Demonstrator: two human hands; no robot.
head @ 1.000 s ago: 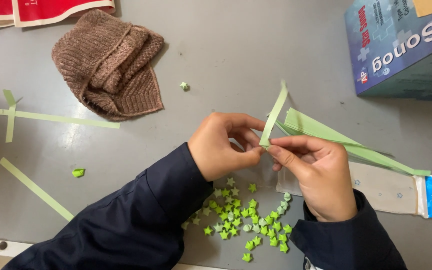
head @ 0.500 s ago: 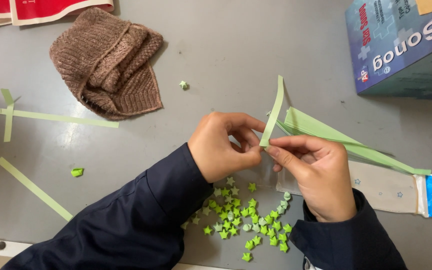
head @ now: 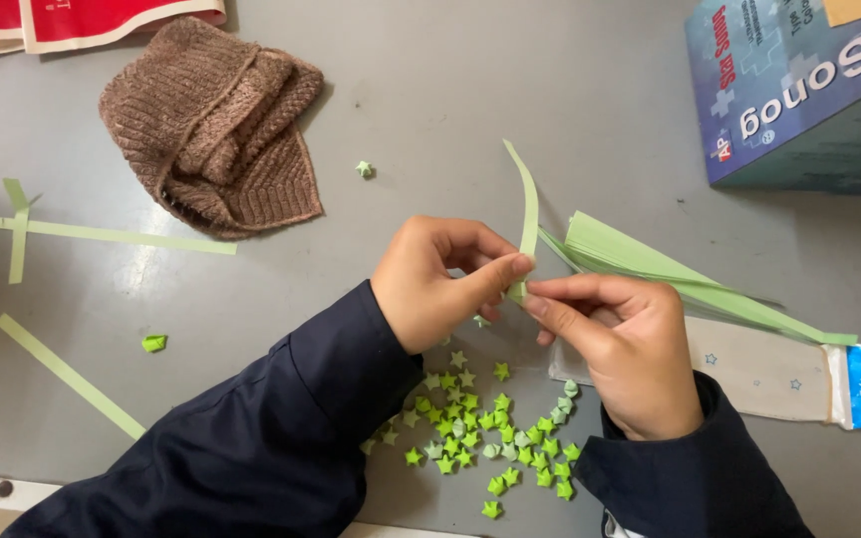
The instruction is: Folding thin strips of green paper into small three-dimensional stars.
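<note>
Both hands, left hand and right hand, pinch a green paper strip; blue box sits top right.

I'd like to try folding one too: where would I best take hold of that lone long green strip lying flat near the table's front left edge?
Probably at either end of the strip, pinching from above with a fingernail slid under. It lies flat on the table, thin, with nothing touching it. Its upper end is farther from the sleeve, so likely easier.

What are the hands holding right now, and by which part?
Both hands, left and right, pinch one green paper strip at its lower end between fingertips; its free end curves upward.
</note>
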